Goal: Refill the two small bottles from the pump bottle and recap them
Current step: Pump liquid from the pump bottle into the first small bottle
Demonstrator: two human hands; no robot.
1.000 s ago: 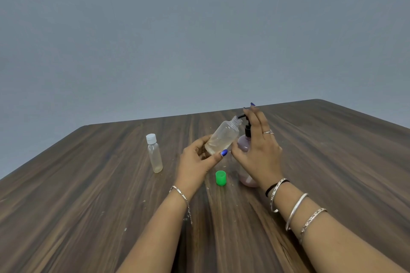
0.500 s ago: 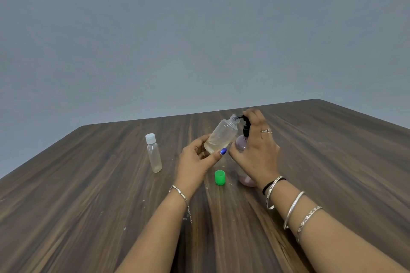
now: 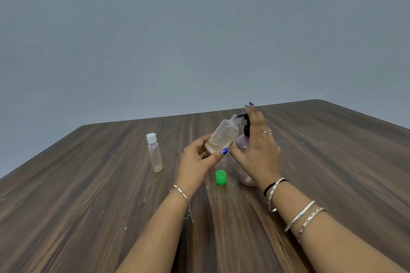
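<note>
The left hand (image 3: 197,162) grips the tilted open bottle (image 3: 223,134); the right hand (image 3: 257,146), fingers spread, rests on the pump (image 3: 245,118). If the mouth slips off the spout, liquid may spill

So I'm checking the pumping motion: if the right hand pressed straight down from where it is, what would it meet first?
Most likely the black pump head of the pump bottle; the right hand sits above it, though contact is unclear.

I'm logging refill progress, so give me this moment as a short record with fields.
left hand: holds open bottle tilted, mouth at pump spout
right hand: over pump bottle, fingers above pump head
green cap: off, upright on table
white-capped bottle: upright, capped, apart at left
</note>
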